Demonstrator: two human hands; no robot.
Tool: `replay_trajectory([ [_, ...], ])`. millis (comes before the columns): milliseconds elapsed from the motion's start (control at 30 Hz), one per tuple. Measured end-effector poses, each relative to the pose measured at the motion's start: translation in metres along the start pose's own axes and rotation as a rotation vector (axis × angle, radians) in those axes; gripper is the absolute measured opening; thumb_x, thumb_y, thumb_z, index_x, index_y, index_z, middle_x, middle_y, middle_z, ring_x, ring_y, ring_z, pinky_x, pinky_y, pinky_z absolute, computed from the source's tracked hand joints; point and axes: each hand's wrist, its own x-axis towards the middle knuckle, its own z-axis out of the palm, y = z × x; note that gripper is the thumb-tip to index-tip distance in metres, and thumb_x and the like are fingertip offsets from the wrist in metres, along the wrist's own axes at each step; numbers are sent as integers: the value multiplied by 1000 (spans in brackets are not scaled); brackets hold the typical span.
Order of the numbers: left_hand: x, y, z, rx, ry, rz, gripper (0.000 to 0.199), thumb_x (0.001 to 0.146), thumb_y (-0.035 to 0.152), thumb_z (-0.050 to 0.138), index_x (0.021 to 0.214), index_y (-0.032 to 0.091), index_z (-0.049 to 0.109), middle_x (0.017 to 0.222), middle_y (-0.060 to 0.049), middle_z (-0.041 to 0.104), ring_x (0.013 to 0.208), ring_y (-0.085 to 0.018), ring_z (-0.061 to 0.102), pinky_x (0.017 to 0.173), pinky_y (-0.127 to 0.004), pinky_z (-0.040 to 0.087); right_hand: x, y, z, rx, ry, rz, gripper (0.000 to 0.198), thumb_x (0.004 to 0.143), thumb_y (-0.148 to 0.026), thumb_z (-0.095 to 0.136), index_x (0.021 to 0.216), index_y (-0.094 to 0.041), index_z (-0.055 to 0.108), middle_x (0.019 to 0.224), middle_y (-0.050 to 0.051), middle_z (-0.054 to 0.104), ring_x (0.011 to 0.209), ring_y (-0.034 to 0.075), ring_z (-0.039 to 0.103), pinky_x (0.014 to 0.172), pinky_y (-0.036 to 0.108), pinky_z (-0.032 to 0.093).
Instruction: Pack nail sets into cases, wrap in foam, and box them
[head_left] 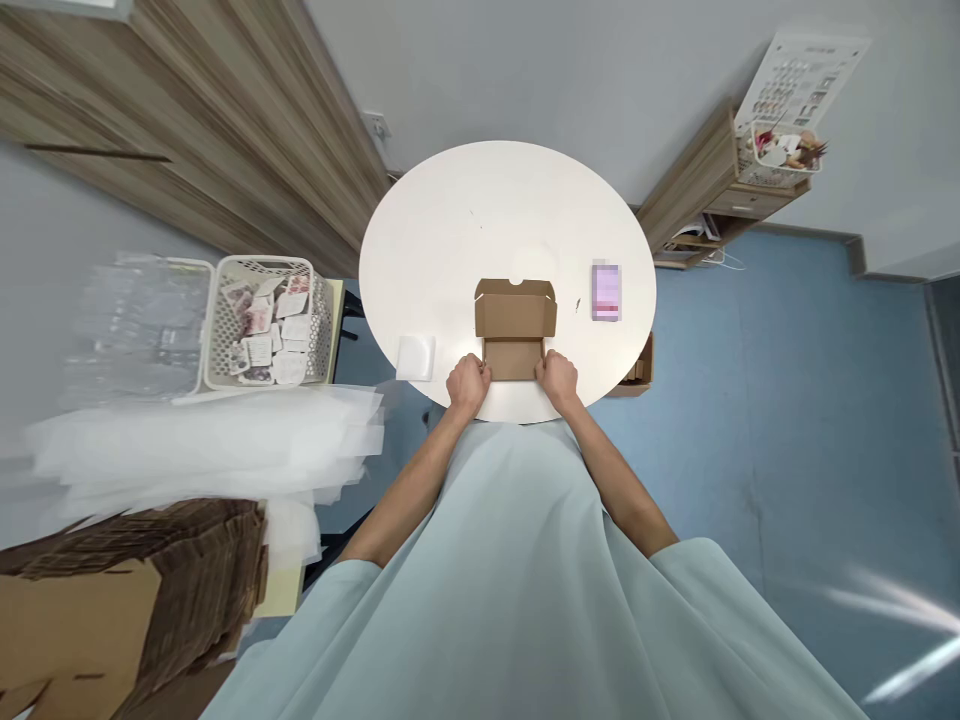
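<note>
A small brown cardboard box (514, 358) stands on the white oval table (450, 215), near its front edge. Its lid is raised and leans away from me, and I see nothing inside. My left hand (469, 382) is closed on the box's left front corner. On the opposite front corner, my right hand (557, 378) grips the side wall with curled fingers. To the left of my left hand lies a white square item (415, 358). A pink and purple packet (606, 293), blurred in the picture, rests on the right part of the table.
At the left, a white basket (222, 330) holds many small packets, near stacked white sheets (210, 440) and flat cardboard blanks (187, 600). An open carton (648, 365) stands below the table's right edge. Wooden shelving (694, 180) is against the back wall.
</note>
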Motion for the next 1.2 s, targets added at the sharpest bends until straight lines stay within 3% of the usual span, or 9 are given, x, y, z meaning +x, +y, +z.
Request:
replay_trajectory([
  [67, 0, -10, -5, -60, 30, 3, 24, 104, 44, 57, 109, 22, 64, 109, -10, 75, 102, -30, 70, 89, -39, 52, -4, 2, -4, -26, 3, 31, 26, 111, -36, 48, 110, -16, 64, 107, 18, 75, 102, 31, 72, 81, 34, 47],
  [167, 5, -40, -21, -100, 176, -9, 31, 103, 46, 59, 120, 20, 64, 117, -12, 72, 109, -30, 69, 99, -41, 52, -14, 5, -11, -1, 30, 67, 38, 111, -52, 49, 104, -17, 64, 101, 16, 76, 96, 30, 73, 76, 32, 45],
  [300, 18, -92, -47, -76, 375, -174, 46, 96, 40, 69, 132, 13, 59, 128, -19, 65, 126, -34, 62, 111, -45, 48, -31, 9, -20, 91, 47, 81, 38, 111, -52, 48, 96, -20, 62, 93, 10, 75, 87, 27, 71, 71, 31, 40],
  [467, 29, -126, -59, -36, 335, -281, 56, 83, 49, 83, 117, 10, 64, 127, -24, 62, 133, -39, 55, 118, -50, 43, -48, 12, -21, 184, 60, 61, 35, 110, -49, 51, 93, -22, 63, 91, 7, 76, 82, 23, 69, 68, 30, 37],
  [600, 30, -122, -57, -28, 355, -259, 50, 78, 49, 87, 106, 15, 62, 121, -21, 63, 128, -39, 57, 116, -52, 44, -55, 15, -22, 244, 94, 58, 33, 109, -49, 53, 94, -22, 64, 95, 7, 78, 82, 22, 69, 69, 30, 39],
  [700, 28, -111, -54, -62, 386, -225, 49, 77, 41, 87, 108, 18, 58, 117, -18, 66, 121, -39, 61, 110, -54, 47, -60, 16, -27, 273, 114, 47, 33, 108, -48, 53, 93, -22, 66, 97, 7, 79, 84, 23, 70, 71, 30, 41],
  [900, 19, -91, -58, -182, 245, -165, 34, 87, 25, 71, 116, 23, 54, 105, -11, 71, 105, -34, 69, 94, -45, 52, -64, 10, -40, 399, 140, -26, 28, 107, -43, 53, 94, -23, 68, 98, 6, 80, 83, 22, 72, 73, 32, 47],
  [1033, 5, -80, -71, -314, 195, 14, 31, 84, 31, 66, 113, 24, 59, 108, -7, 73, 101, -28, 68, 90, -38, 53, -62, 5, -52, 555, 178, -147, 22, 104, -39, 55, 101, -23, 71, 100, 6, 80, 88, 23, 74, 80, 35, 54],
  [1200, -14, -48, -90, -464, -19, 329, 40, 85, 45, 65, 117, 22, 66, 120, -7, 75, 111, -27, 67, 96, -35, 53, -56, -8, -63, 761, 169, -354, 34, 96, -45, 68, 123, -25, 72, 125, 8, 77, 114, 27, 73, 96, 42, 60],
])
